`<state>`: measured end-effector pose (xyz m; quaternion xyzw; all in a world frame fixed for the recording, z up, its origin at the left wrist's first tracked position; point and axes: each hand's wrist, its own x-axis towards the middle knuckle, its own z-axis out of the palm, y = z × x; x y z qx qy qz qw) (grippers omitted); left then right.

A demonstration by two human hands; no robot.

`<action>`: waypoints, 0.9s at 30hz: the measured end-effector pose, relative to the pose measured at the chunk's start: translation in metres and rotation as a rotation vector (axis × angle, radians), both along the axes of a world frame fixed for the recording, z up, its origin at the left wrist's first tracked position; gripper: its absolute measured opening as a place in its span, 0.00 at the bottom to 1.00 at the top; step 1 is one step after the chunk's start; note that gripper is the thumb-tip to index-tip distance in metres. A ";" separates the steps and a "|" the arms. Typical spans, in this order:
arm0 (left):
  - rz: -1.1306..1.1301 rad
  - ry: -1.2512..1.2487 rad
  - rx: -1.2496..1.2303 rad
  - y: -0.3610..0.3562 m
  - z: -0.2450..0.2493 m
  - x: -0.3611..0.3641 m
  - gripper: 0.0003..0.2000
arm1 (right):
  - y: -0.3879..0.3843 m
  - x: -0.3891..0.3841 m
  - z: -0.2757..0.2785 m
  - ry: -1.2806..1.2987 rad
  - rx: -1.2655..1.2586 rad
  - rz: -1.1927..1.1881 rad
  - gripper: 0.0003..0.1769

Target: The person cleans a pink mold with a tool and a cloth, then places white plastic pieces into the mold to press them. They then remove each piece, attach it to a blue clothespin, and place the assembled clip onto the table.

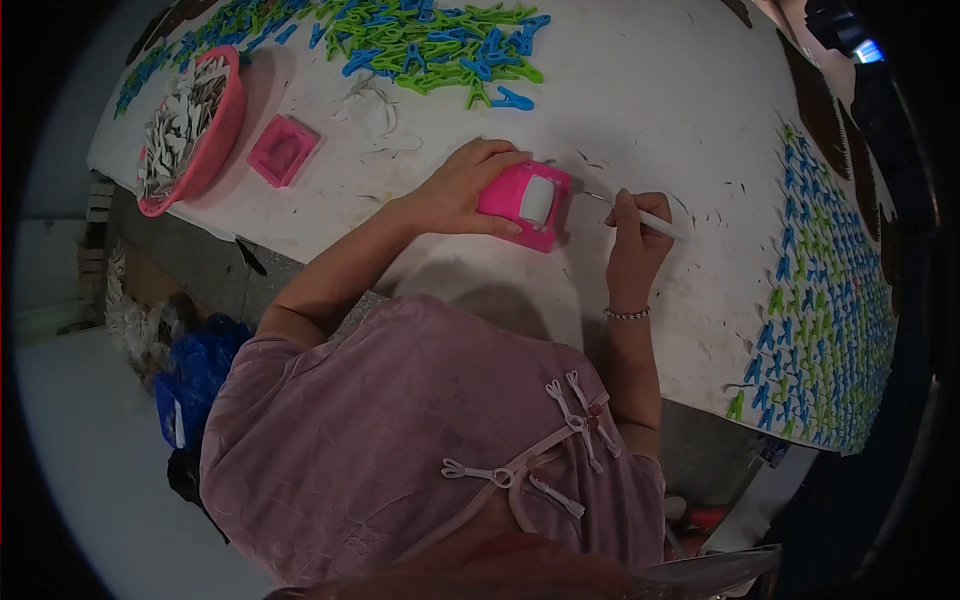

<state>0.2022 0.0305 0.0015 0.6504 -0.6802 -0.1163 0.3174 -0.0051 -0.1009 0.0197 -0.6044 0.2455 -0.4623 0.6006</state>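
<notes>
My left hand (460, 190) is closed around a bright pink mold (508, 192), thumb on the near side and fingers on the far side. A smooth white piece (537, 200) sits in the mold's right part. My right hand (636, 240) pinches a white-handled tool (664, 228) with a thin metal tip. That tip points left toward the mold, with a small gap between them; its exact shape is too small to tell. Dark specks lie on the table around the tool.
A pink basin (222, 130) full of whitish strips stands at the left, beside a square pink mold (284, 150). White scraps (372, 110) lie farther back. Green and blue clips (430, 45) pile up at the back; more clips (825, 310) cover the right side of the white table (350, 185).
</notes>
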 end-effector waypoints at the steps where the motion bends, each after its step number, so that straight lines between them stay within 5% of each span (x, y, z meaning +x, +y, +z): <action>1: -0.002 0.004 0.000 0.000 0.001 0.000 0.43 | 0.002 0.001 0.000 0.003 -0.004 0.018 0.09; 27: 0.002 0.051 0.042 0.000 0.003 -0.001 0.44 | 0.005 0.002 -0.005 0.009 -0.036 0.047 0.08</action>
